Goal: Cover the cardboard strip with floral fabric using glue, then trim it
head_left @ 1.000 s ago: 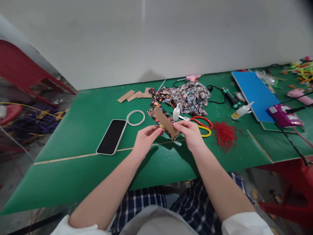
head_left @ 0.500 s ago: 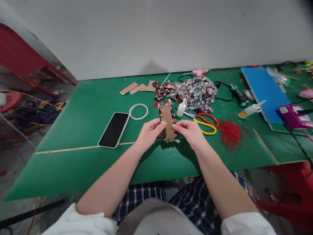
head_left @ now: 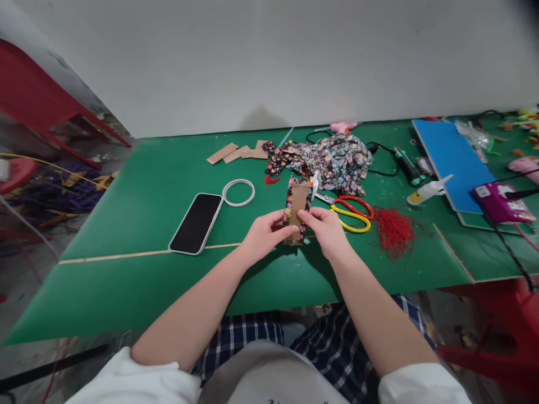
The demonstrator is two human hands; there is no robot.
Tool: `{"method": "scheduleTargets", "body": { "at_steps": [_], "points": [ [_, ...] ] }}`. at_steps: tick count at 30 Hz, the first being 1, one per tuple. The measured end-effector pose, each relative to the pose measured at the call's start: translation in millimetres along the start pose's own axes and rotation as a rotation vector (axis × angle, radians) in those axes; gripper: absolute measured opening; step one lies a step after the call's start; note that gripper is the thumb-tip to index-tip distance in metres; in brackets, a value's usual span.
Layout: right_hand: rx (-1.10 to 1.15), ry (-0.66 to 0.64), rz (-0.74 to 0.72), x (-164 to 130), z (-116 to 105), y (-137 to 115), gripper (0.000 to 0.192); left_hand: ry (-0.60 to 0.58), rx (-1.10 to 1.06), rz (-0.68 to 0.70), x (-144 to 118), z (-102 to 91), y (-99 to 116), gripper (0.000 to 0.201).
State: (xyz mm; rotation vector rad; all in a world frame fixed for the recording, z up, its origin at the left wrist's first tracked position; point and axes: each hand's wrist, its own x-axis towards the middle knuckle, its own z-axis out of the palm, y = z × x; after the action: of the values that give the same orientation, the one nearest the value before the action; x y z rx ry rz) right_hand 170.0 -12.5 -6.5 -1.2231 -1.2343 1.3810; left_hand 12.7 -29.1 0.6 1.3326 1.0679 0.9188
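- Just above the green surface [head_left: 138, 224], both hands meet at one small piece: a cardboard strip wrapped in floral fabric [head_left: 297, 205].
- Left hand [head_left: 264, 234] is closed on the strip's lower left edge, thumb on the bare cardboard face; right hand [head_left: 327, 229] pinches the lower right edge. The two-sided grip seems to hold the fabric border folded over the card.
- Strip stands tilted up and away from the person, its lower end between the fingertips and its upper end free, clear of the surface.
- Behind the strip lies a heap of floral fabric [head_left: 337, 160], with a small glue bottle partly hidden behind the strip's top.
- Right of the hands lie scissors [head_left: 351, 212] and loose red thread [head_left: 393, 230], close at reach.
- Left of the hands lie a white ring [head_left: 238, 192] and a phone [head_left: 196, 223], face up, well apart from the strip.
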Motion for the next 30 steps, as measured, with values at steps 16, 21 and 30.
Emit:
{"method": "scheduleTargets", "body": {
  "at_steps": [16,21,30],
  "points": [
    [0.176,-0.056,0.136,1.0,0.9,-1.8,0.049,0.165,-0.112,-0.073,3.7,-0.4,-2.8,0.044],
    [0.221,-0.114,0.176,0.9,-1.5,-5.8,0.042,0.201,-0.123,-0.094,7.7,-3.2,-4.6,0.043],
    [0.135,-0.213,0.146,1.4,-2.7,-2.9,0.028,0.258,-0.040,-0.043,4.8,-1.9,-5.8,0.043]
  ]
}}
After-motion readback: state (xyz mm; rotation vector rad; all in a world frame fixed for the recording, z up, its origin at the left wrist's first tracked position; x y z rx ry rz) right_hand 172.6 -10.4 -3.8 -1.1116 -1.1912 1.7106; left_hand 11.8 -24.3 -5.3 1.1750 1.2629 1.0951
